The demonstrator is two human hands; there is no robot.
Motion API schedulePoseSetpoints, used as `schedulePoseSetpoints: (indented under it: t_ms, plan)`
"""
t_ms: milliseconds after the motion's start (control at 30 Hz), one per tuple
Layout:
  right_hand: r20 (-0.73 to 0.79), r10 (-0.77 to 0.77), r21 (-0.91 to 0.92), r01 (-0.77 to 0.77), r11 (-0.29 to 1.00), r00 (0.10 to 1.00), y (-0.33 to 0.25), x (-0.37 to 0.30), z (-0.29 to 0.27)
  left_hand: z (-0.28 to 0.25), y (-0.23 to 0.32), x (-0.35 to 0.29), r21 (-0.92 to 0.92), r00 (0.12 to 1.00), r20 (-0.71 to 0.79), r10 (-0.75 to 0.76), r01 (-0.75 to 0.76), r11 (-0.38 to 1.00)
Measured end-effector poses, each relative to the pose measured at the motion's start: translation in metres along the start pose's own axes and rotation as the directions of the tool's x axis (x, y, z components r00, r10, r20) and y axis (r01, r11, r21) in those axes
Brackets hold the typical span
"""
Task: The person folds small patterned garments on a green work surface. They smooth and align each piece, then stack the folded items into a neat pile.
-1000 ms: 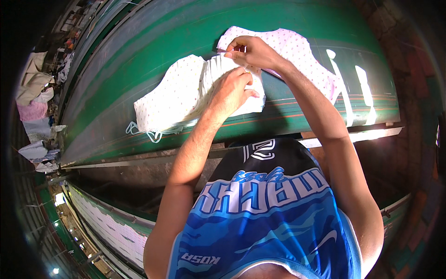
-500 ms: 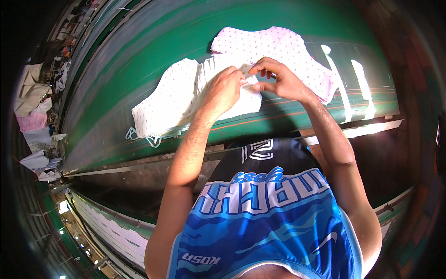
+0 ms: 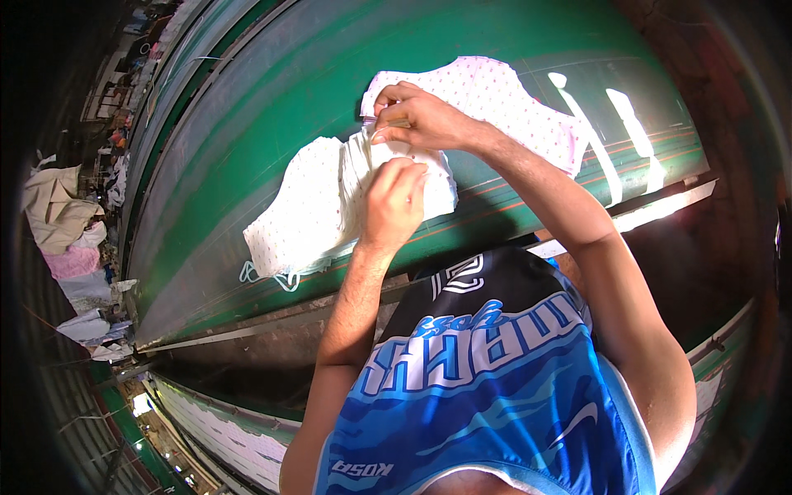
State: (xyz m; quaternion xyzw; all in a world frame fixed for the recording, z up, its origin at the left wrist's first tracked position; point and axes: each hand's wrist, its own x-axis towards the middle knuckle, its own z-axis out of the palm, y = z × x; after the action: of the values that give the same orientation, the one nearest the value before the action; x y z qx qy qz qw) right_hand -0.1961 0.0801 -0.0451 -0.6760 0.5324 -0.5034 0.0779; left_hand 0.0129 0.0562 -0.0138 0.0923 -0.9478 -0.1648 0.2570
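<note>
A stack of white dotted cloth pieces [image 3: 330, 206] lay on the green surface [image 3: 247, 107] near the middle of the frame, its lower left corner close to the surface's near edge. Both hands were at the stack's upper right end. The left hand [image 3: 394, 202] lay on top of the pieces with its fingers curled, pressing them down. The right hand [image 3: 417, 115], just above it in the frame, was closed in a pinch on the edges of the layers, where the piled edges showed as thin lines. Whether something small was also held between those fingers could not be told.

A second dotted piece [image 3: 511, 107] lay spread flat to the upper right, partly under the right wrist and forearm, and touching or nearly touching the stack.

Judged from this, the work seemed to be midway: the pieces were already gathered and roughly squared into one pile, and the hands were busy at its edges, while the spread piece was not yet on the pile. How many layers were left to handle could not be seen.

More cloth [image 3: 54, 214] lay heaped at the far left of the frame, well apart.
</note>
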Motion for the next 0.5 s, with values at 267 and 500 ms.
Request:
schedulePoseSetpoints:
  t_ms: [267,500]
  plan:
    - [0.055,0.062,0.014,-0.063,0.998,0.997,0.015,0.023,0.020,0.005,-0.008,-0.003,0.153,0.979,0.204,-0.016,-0.016,0.988]
    - [0.012,0.105,-0.003,-0.105,0.994,0.994,0.024,0.014,0.019,0.004,-0.008,-0.001,0.153,0.975,0.221,0.013,-0.048,0.987]
